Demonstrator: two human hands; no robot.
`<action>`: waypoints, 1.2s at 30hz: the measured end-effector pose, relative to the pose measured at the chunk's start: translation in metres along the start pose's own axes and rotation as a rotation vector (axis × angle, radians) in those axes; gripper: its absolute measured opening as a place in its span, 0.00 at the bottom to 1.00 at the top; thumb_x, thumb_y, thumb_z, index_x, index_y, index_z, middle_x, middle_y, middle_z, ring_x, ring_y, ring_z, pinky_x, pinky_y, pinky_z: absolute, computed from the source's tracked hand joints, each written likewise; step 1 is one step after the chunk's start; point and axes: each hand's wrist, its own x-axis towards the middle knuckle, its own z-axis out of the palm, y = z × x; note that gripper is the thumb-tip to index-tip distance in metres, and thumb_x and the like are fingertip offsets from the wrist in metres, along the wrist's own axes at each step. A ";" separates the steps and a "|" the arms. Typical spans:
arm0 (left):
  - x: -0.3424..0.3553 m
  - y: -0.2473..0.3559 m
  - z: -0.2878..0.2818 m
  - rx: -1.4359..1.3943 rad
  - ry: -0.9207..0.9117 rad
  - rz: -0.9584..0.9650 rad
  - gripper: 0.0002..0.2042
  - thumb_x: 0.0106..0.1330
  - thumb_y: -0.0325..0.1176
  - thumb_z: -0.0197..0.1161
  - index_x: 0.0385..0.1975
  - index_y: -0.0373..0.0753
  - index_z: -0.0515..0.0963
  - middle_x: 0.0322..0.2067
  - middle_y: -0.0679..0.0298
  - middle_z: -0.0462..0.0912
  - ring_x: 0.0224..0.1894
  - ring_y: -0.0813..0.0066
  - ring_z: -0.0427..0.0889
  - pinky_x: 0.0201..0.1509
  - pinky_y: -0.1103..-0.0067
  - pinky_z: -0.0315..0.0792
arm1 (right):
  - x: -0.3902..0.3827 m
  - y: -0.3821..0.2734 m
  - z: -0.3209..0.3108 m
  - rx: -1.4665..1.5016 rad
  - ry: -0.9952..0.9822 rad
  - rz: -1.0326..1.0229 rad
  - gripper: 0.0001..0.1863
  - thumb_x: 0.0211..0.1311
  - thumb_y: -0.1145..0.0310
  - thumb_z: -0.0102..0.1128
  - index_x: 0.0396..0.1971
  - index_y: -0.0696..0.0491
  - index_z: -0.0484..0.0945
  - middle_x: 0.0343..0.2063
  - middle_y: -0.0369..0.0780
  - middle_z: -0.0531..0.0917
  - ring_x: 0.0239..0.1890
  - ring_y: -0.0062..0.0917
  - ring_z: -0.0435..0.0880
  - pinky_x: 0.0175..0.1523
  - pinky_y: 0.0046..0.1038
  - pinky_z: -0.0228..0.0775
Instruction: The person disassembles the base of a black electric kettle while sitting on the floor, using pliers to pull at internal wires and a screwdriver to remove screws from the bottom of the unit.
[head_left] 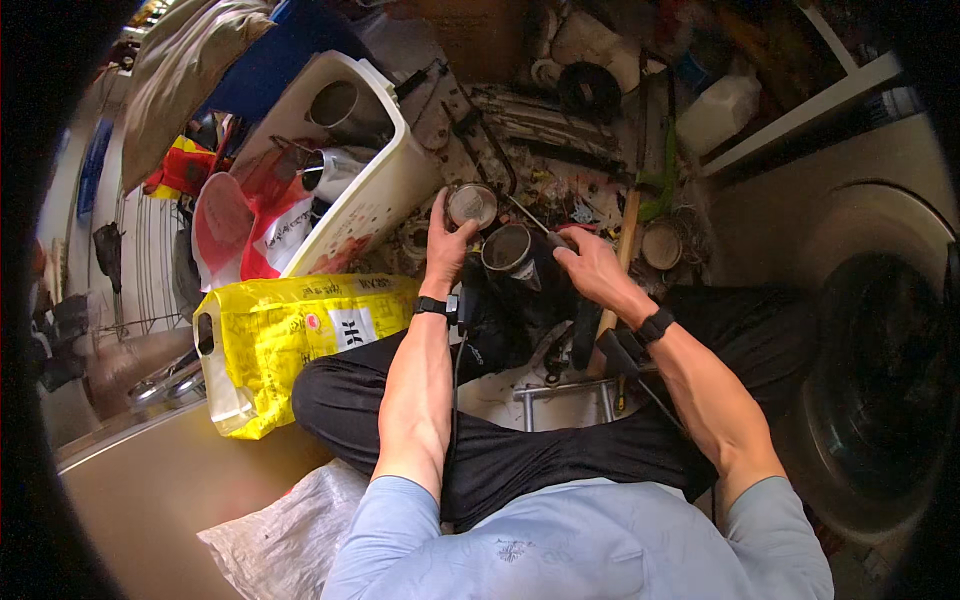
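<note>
My left hand (449,244) is closed round the edge of a round metal lid (472,205), thumb on the near side. In my right hand (592,266) is a screwdriver (530,217), its thin shaft slanting up and left toward the lid; the grip is mostly hidden by my fingers. Between and just below the hands stands an open, dark-walled can (508,247), its mouth facing up. I cannot make out what is inside it. The screwdriver's tip is close to the lid's right edge; whether they touch is unclear.
A white bin (400,165) with metal cups and a red-and-white bag stands at left, beside a yellow bag (290,340). Metal rods and scraps litter the floor ahead. A wooden stick (629,230) lies right of my hand. A front-loading washer (880,370) stands at right.
</note>
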 end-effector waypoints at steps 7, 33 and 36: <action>-0.002 -0.025 0.005 0.410 0.160 0.277 0.41 0.63 0.19 0.63 0.80 0.46 0.61 0.64 0.53 0.78 0.63 0.61 0.80 0.68 0.69 0.74 | -0.023 -0.031 -0.028 -0.182 0.126 -0.355 0.19 0.68 0.69 0.60 0.56 0.59 0.81 0.51 0.53 0.85 0.55 0.50 0.83 0.62 0.43 0.74; -0.005 -0.015 0.034 0.590 0.375 0.271 0.48 0.55 0.28 0.82 0.78 0.53 0.64 0.46 0.54 0.76 0.42 0.57 0.80 0.50 0.63 0.77 | -0.052 -0.045 0.017 -0.244 0.184 -0.577 0.14 0.68 0.74 0.59 0.53 0.58 0.79 0.39 0.55 0.83 0.38 0.56 0.85 0.43 0.49 0.82; -0.006 -0.016 0.033 0.614 0.374 0.292 0.48 0.55 0.29 0.82 0.78 0.53 0.64 0.45 0.54 0.76 0.42 0.56 0.80 0.49 0.63 0.77 | -0.052 -0.046 0.023 -0.284 0.210 -0.572 0.14 0.68 0.75 0.59 0.52 0.59 0.78 0.38 0.55 0.83 0.37 0.56 0.85 0.41 0.49 0.82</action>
